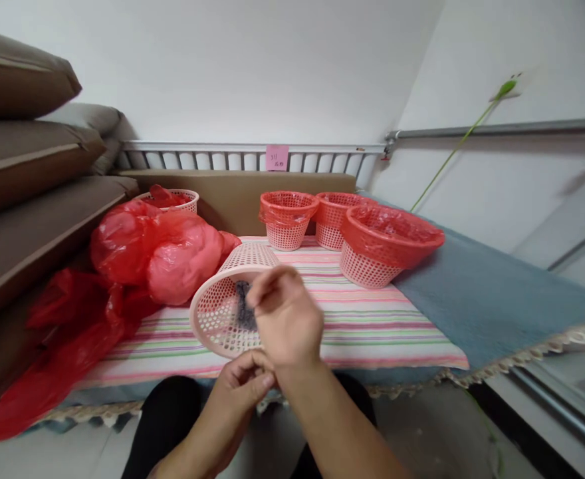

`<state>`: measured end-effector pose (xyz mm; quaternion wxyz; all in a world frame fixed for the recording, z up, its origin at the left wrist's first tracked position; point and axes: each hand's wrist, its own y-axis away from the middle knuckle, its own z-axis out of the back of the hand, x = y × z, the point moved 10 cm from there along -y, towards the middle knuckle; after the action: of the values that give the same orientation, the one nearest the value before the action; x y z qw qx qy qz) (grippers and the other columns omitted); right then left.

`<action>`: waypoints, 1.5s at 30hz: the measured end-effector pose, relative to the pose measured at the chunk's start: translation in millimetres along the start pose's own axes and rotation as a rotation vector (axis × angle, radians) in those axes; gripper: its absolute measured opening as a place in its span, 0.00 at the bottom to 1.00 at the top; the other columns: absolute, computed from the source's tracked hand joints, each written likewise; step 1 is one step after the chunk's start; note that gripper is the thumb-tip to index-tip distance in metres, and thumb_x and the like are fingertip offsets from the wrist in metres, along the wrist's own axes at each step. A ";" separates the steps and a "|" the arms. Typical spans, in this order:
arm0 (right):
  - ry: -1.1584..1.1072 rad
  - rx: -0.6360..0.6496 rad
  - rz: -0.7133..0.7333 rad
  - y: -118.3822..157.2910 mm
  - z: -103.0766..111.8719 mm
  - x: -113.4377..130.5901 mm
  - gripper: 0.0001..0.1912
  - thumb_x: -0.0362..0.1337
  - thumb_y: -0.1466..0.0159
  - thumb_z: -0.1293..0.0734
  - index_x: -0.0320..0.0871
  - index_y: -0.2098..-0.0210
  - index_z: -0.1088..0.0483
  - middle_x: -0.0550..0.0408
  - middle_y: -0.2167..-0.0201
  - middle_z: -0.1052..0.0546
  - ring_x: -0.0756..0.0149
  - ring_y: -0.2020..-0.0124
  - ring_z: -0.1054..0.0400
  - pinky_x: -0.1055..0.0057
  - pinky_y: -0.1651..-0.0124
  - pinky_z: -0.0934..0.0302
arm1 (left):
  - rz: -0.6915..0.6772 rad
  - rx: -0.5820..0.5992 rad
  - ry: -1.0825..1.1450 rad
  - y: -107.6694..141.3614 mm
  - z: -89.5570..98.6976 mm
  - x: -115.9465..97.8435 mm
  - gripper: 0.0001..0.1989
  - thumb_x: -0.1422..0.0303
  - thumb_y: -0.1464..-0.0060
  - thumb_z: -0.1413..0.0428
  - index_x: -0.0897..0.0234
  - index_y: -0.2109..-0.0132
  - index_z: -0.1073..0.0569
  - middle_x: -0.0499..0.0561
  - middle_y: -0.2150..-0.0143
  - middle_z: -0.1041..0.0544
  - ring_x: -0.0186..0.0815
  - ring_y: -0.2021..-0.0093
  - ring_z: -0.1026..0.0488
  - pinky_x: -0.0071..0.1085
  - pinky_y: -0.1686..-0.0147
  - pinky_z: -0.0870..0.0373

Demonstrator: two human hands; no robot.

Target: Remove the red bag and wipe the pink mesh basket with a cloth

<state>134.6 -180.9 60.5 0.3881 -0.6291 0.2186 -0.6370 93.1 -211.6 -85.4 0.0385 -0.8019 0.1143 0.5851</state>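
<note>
"Touching what, was your left hand (245,386)?"

"Your right wrist, seemingly, fingers pinched narrow; right hand (291,319) half-curled, contents unclear. The pink basket (217,307) lay tipped behind, centre frame."

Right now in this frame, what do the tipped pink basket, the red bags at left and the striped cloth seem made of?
Tipped pink basket: likely moulded plastic, smooth, given its regular holes and rounded rim. Red bags: thin, glossy plastic film, judging by bright highlights and crinkles. Striped cloth: matte fabric without shine, perhaps cotton; the fibre can't be told.
</note>
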 end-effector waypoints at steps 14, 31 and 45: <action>-2.196 -0.477 0.056 -30.6 114.3 11.4 0.11 0.30 0.48 0.42 0.44 0.67 0.32 0.59 0.75 0.31 0.68 0.75 0.38 0.70 0.72 0.39 | -1.219 0.194 -0.574 56.9 -97.2 -75.0 0.10 0.80 0.41 0.52 0.67 0.56 0.30 0.52 0.67 0.27 0.32 0.65 0.30 0.25 0.66 0.30; -1.997 -0.502 0.043 -19.8 108.4 -32.1 0.10 0.29 0.45 0.42 0.44 0.64 0.38 0.59 0.73 0.32 0.70 0.73 0.36 0.71 0.69 0.35 | -1.257 0.065 -0.694 55.7 -91.1 -67.3 0.16 0.85 0.46 0.49 0.73 0.51 0.32 0.56 0.63 0.27 0.33 0.61 0.30 0.28 0.62 0.28; -1.830 -0.719 -0.112 -10.4 100.3 -48.4 0.06 0.29 0.41 0.41 0.44 0.65 0.37 0.62 0.76 0.32 0.76 0.77 0.37 0.78 0.74 0.38 | -1.217 -0.027 -0.776 49.7 -86.1 -64.9 0.15 0.83 0.46 0.48 0.69 0.52 0.31 0.57 0.59 0.25 0.34 0.56 0.28 0.28 0.56 0.28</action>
<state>225.3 -116.4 49.2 0.1626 -0.9695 -0.0155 0.1827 143.0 -267.7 6.6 0.3855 -0.4584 -0.3818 0.7039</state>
